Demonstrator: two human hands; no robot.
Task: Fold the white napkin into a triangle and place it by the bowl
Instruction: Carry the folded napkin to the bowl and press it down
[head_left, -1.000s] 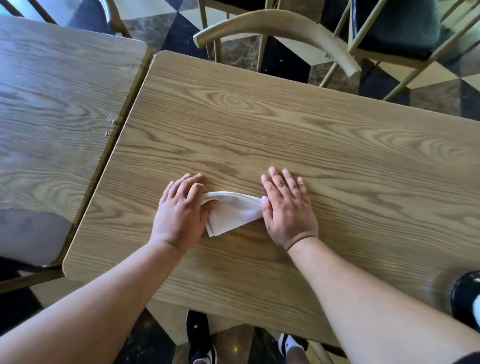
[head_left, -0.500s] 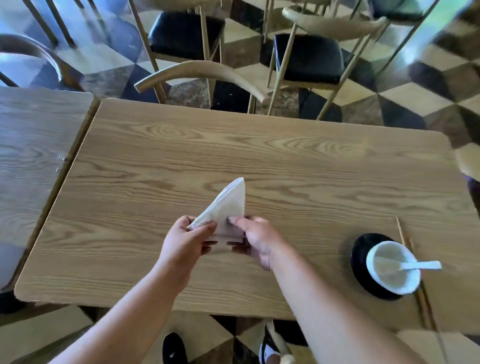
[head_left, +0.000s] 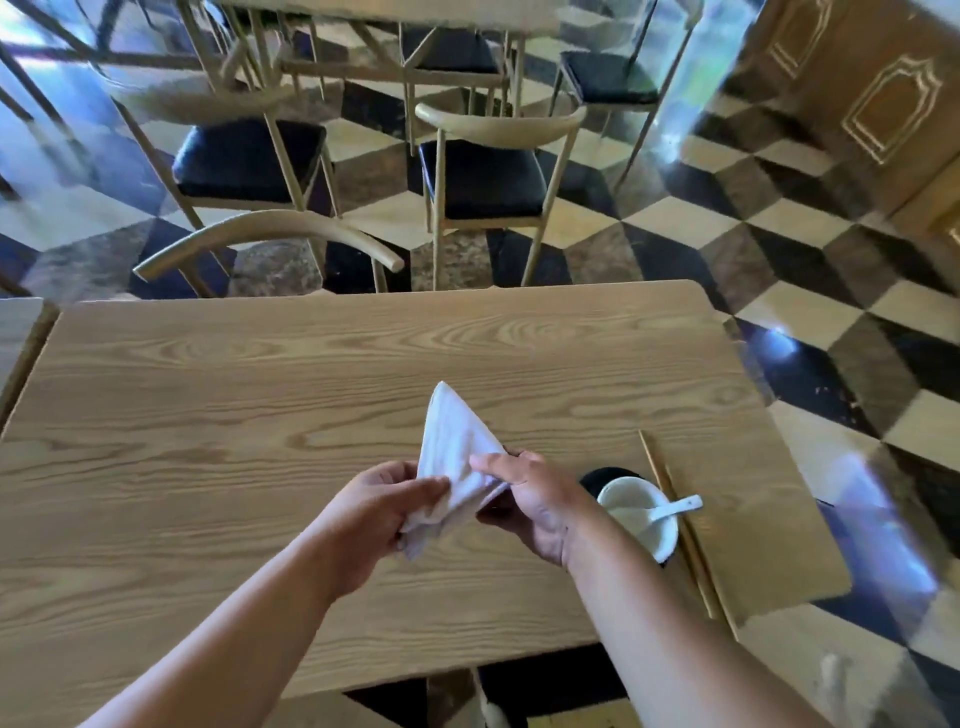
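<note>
The white napkin (head_left: 453, 451) is folded into a triangle and held upright above the wooden table (head_left: 260, 415), its point facing away from me. My left hand (head_left: 382, 512) pinches its lower left corner. My right hand (head_left: 530, 499) grips its lower right edge. Just right of my right hand sits a white bowl (head_left: 641, 517) with a white spoon (head_left: 675, 506) in it, on a black saucer (head_left: 602, 477) partly hidden behind my wrist.
Wooden chopsticks (head_left: 675, 514) lie right of the bowl, running toward the table's near edge. A curved chair back (head_left: 265, 234) stands at the far side of the table. More black-cushioned chairs (head_left: 483, 176) stand beyond on the checkered floor. Another table (head_left: 18, 327) adjoins at left.
The napkin went from lying pressed flat under both hands to being lifted off the table as a triangle. Both hands have carried it rightward, closer to the bowl.
</note>
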